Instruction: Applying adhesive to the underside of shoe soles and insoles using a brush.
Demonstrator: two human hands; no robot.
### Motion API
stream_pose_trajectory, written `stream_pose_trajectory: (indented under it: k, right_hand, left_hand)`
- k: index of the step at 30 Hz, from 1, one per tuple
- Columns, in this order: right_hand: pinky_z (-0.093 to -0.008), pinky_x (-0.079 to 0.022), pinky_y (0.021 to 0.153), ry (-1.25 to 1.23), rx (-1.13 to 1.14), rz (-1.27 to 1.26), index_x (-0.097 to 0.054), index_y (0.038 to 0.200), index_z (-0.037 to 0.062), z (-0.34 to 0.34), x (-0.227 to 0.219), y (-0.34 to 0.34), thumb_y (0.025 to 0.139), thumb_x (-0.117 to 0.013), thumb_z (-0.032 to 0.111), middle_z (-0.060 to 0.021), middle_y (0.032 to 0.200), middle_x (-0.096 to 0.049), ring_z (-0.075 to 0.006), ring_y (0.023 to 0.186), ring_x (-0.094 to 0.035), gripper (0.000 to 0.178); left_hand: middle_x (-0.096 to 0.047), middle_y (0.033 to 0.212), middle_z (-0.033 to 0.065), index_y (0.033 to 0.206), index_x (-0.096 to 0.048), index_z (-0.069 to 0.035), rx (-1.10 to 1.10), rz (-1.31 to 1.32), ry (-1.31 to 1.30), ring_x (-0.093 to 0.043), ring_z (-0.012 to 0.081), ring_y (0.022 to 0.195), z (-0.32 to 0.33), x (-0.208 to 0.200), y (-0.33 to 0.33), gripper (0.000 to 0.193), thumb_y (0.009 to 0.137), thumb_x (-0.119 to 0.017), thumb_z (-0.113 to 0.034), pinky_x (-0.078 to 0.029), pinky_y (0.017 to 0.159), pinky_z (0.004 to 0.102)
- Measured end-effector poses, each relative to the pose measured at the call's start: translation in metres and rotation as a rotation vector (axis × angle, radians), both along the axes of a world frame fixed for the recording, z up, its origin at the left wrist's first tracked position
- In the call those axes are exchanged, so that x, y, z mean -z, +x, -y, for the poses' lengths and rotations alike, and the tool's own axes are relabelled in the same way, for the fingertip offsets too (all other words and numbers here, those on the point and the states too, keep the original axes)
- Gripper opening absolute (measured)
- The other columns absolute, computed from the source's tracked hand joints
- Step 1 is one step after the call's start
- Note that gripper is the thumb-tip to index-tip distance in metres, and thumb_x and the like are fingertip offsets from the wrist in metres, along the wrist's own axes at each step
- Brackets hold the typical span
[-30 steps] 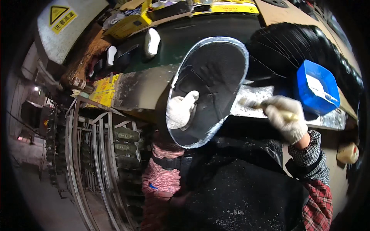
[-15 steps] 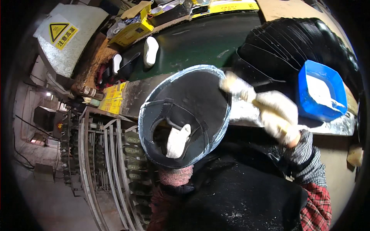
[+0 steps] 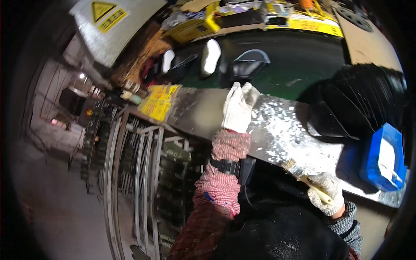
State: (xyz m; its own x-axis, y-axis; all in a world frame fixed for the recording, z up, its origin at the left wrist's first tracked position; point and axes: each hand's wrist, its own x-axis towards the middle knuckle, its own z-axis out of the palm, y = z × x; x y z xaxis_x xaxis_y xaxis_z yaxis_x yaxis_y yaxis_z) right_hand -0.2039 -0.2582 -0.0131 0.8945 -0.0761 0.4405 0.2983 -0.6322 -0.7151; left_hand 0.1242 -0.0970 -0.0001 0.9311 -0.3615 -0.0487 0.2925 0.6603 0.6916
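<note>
My left hand [image 3: 238,107], in a white glove, reaches to the edge of the green belt with its fingers stretched out. Just past its fingertips a black shoe upper [image 3: 248,66] with a pale, coated rim lies on the belt; whether they still touch I cannot tell. In my right hand [image 3: 326,193], also gloved, a brush [image 3: 318,188] with a pale handle is gripped low at the right. Its bristles point left over the white-spattered metal ledge [image 3: 279,130].
Beyond the ledge runs the dark green belt [image 3: 281,71], carrying a white sole [image 3: 211,57] and other shoe parts. A stack of black pieces [image 3: 362,97] and a blue tub [image 3: 381,160] of white stuff stand at the right. Metal racks [image 3: 143,173] rise at the lower left.
The black shoe upper went from my left hand near me to the belt, and that hand's fingers have straightened. My right hand drew the brush down, away from the upper. The view shifted.
</note>
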Motion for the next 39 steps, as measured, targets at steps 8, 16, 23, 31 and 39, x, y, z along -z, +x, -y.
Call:
stream_pose_trajectory:
  k: [8, 16, 23, 31, 39]
  right_hand:
    - [-0.0403, -0.052, 0.069, 0.015, -0.239, -0.159, -0.069, 0.092, 0.0022, -0.066, -0.016, 0.035, 0.081, -0.071, 0.031, -0.0144, 0.083, -0.068, -0.0337, 0.075, -0.064, 0.031]
    - [-0.0403, -0.052, 0.062, 0.003, -0.458, -0.031, -0.069, 0.087, 0.0037, -0.145, -0.031, 0.056, 0.077, -0.073, 0.025, -0.0146, 0.078, -0.068, -0.0343, 0.067, -0.064, 0.024]
    - [-0.0408, -0.052, 0.061, -0.052, -0.512, 0.027, -0.066, 0.087, 0.0037, -0.152, -0.034, 0.049, 0.077, -0.075, 0.023, -0.0158, 0.076, -0.067, -0.0331, 0.066, -0.064, 0.023]
    - [-0.04, -0.053, 0.065, -0.038, -0.376, 0.023, -0.066, 0.091, 0.0035, -0.102, -0.037, 0.021, 0.078, -0.074, 0.019, -0.0144, 0.083, -0.069, -0.0328, 0.071, -0.066, 0.022]
    - [-0.0267, -0.048, 0.075, -0.103, 0.71, 0.358, -0.067, 0.105, -0.0006, 0.058, -0.06, -0.03, 0.09, -0.065, 0.016, -0.0084, 0.095, -0.067, -0.0158, 0.08, -0.061, 0.023]
  left_hand:
    - [-0.067, 0.107, 0.0138, 0.108, -0.067, -0.005, -0.788, 0.81, 2.061, -0.064, 0.0301, 0.099, -0.38, -0.011, -0.143, 0.027, 0.082, -0.063, -0.007, -0.052, 0.083, 0.0405]
    - [-0.04, 0.15, 0.0126, 0.144, -0.043, -0.015, -0.753, -1.383, 2.577, -0.036, 0.0289, 0.139, -0.656, -0.08, -0.444, 0.058, 0.093, -0.052, -0.042, -0.031, 0.11, 0.0495]
    - [-0.066, 0.12, 0.0154, 0.12, -0.063, 0.003, -1.265, -0.921, 1.377, -0.065, 0.0294, 0.101, -0.641, -0.099, -0.445, 0.067, 0.074, -0.078, -0.042, -0.05, 0.09, 0.042]
    - [-0.066, 0.111, 0.0119, 0.118, -0.06, -0.003, -1.222, -0.271, 0.355, -0.062, 0.0292, 0.098, -0.564, -0.046, -0.364, 0.047, 0.084, -0.064, -0.035, -0.05, 0.088, 0.0434]
    - [-0.058, 0.118, 0.0266, 0.134, -0.041, 0.009, -0.154, -0.002, -0.049, -0.057, 0.0365, 0.108, -0.288, -0.028, -0.24, 0.079, 0.081, -0.054, -0.048, -0.047, 0.092, 0.044]
